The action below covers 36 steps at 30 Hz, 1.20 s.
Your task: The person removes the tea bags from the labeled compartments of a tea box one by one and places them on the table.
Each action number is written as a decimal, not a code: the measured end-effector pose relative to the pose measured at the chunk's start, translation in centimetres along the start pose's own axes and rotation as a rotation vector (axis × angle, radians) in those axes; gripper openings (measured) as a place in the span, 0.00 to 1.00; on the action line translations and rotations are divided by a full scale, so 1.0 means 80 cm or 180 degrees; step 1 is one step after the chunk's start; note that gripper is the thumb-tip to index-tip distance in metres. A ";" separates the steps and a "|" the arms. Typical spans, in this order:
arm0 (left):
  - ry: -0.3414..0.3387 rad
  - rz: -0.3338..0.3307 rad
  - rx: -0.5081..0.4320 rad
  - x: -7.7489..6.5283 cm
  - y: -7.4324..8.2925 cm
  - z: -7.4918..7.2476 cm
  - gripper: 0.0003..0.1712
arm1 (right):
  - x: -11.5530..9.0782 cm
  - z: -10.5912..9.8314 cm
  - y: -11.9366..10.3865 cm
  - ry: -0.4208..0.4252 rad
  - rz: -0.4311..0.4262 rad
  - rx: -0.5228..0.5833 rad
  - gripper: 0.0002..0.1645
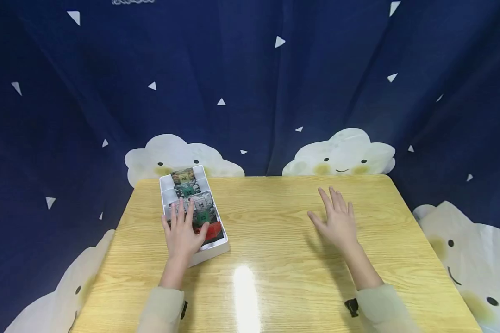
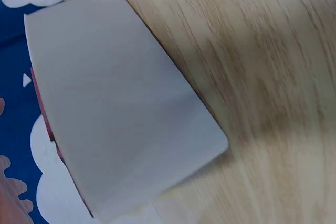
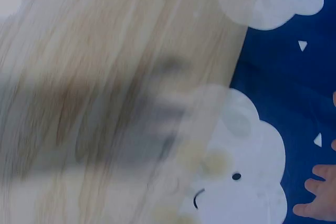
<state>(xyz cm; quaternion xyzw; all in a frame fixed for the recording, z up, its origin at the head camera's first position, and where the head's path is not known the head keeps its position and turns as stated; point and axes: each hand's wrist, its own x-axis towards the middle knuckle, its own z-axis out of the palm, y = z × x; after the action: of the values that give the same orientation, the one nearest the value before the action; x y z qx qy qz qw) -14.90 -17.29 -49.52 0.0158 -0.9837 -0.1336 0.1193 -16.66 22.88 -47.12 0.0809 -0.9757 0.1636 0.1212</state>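
Head view's bright and fairly crisp, but there's a blown-out streak of glare [image 1: 246, 298] on the table [image 1: 275, 222], plus a soft shadow [image 1: 330, 263] by the right hand [image 1: 338, 224]. Curtain [image 1: 250, 92] goes pretty dark toward the sides. Both wrist views are way hazier and softer, box [image 2: 121, 103] kinda washed out.

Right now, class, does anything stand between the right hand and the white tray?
Nothing visible does: between the right hand and the white tray, the head view shows only tabletop. The left hand is over the tray's near left part and hides some of it.
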 end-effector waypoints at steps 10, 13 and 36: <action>0.0094 -0.0295 -0.0152 -0.002 -0.038 -0.001 0.44 | 0.031 0.049 -0.054 0.0089 -0.0162 0.0334 0.40; 0.0112 -0.0400 -0.0184 -0.004 -0.053 -0.003 0.44 | 0.041 0.061 -0.079 0.0026 -0.0287 0.0350 0.39; 0.0184 -0.0241 -0.0248 -0.056 -0.111 0.017 0.42 | 0.056 0.135 -0.219 -0.0779 -0.0869 0.0012 0.42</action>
<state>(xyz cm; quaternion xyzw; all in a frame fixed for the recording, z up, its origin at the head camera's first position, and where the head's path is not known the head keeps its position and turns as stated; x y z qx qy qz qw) -10.87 -25.24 -54.20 0.0522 -0.9726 -0.1757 0.1430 -19.75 2.33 -50.63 0.2321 -0.9628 0.1364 0.0225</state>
